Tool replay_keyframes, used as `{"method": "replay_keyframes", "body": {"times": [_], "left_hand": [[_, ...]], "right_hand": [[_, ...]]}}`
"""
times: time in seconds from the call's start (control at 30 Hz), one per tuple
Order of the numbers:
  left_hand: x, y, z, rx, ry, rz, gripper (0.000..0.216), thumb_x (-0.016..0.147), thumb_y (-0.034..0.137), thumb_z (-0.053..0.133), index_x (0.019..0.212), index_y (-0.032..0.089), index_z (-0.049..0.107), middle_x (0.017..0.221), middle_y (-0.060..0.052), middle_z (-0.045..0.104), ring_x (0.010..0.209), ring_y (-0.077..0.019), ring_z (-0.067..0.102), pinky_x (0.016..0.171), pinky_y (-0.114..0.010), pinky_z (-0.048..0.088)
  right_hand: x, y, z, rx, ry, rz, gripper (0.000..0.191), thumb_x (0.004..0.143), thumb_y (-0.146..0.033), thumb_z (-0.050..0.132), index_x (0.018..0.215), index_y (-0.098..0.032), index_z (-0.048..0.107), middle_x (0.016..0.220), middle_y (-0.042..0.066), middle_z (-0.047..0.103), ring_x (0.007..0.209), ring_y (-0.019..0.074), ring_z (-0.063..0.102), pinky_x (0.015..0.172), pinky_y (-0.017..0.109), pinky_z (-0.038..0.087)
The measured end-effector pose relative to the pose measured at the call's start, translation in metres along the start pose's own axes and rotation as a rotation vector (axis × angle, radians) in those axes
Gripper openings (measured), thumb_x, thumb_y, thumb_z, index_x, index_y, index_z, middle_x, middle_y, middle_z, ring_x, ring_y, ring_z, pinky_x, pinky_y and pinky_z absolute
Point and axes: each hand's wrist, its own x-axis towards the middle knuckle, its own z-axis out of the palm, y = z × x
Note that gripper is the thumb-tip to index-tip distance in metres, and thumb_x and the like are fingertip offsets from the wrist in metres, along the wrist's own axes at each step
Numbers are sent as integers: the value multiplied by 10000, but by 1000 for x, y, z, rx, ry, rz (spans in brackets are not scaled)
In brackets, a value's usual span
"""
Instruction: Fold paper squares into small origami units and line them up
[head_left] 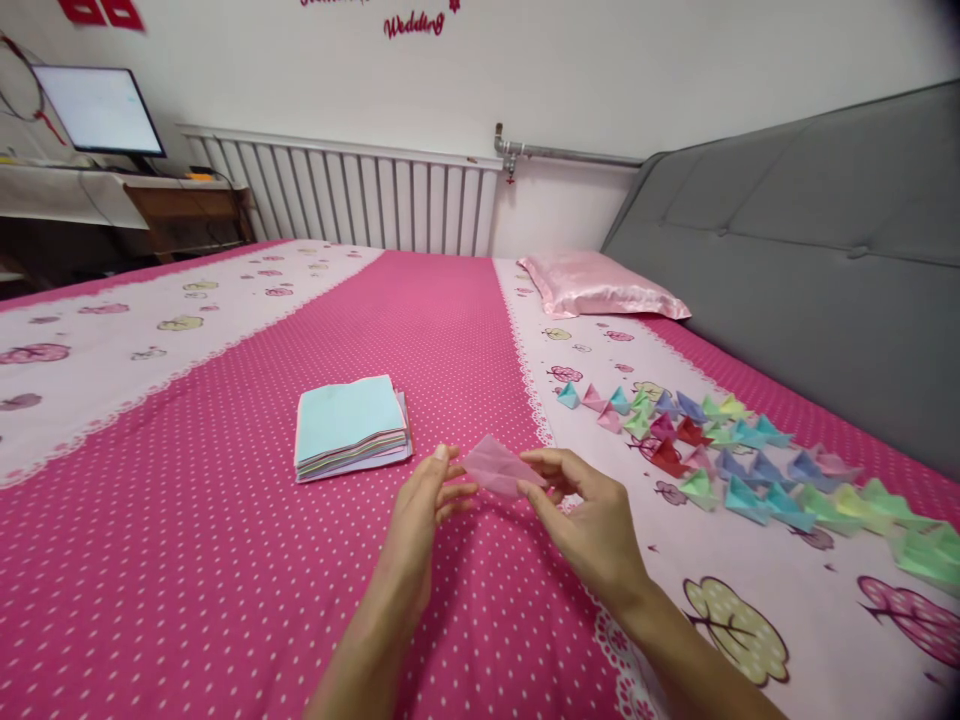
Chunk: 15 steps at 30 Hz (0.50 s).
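A folded piece of pink paper (499, 466), roughly diamond-shaped, is held just above the bed in front of me. My right hand (589, 510) pinches its right corner between thumb and fingers. At the paper's left corner, my left hand (425, 500) has its thumb and fingers apart; whether a fingertip touches the paper I cannot tell. Left of my hands lies a stack of coloured paper sheets (351, 420), light blue on top. To the right stand rows of small folded paper boats (765, 470) in blue, green, pink, red, purple and yellow.
The bed has a pink dotted sheet (225, 500) with pale printed bands. Near the grey headboard (810, 220) lies a shiny pink pillow (600, 284). Beyond the bed are a white radiator (345, 190), a pipe, and a desk with a monitor (101, 110).
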Motion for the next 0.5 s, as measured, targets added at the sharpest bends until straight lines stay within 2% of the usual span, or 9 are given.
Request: {"method": "replay_keyframes", "body": {"times": [0.1,0.2,0.3,0.4,0.5], "left_hand": [[-2,-1,-1,-99,-104,-71,483,737,506,546,1092,178,542,1134,-116,556,925,-202,575,827,-338,434],[-2,-3,-3,-115,-179,-121,471,706,390,640,1127,215,524,1141,-94,540,992,-199,537,868,-339,410],[-1,-6,-6,-92,-204,-116,494,673,297,693,1132,218,528,1130,-85,542,1002,-188,520,871,-325,397],[0,-6,-8,-49,-242,-116,438,675,282,691,1086,194,568,1087,-82,567,968,-173,528,850,-303,393],[-1,-4,-8,-89,-275,-127,400,683,245,686,1063,173,584,1085,-84,579,964,-164,536,872,-289,382]], "right_hand": [[-4,0,0,-125,-18,-201,173,774,-164,539,876,-236,659,788,31,651,729,164,579,662,281,447],[-6,0,0,-153,-48,-315,202,774,-124,530,880,-237,659,784,32,654,742,169,582,667,296,457],[-5,-1,-1,-135,-29,-351,214,768,-101,531,876,-236,657,780,26,653,741,162,588,664,297,474],[-3,-4,-3,-118,-21,-334,206,771,-110,533,862,-248,655,780,12,647,742,153,593,666,294,486],[-3,-5,-3,-123,3,-310,238,767,-121,540,950,-248,624,834,16,641,774,157,590,663,297,496]]}}
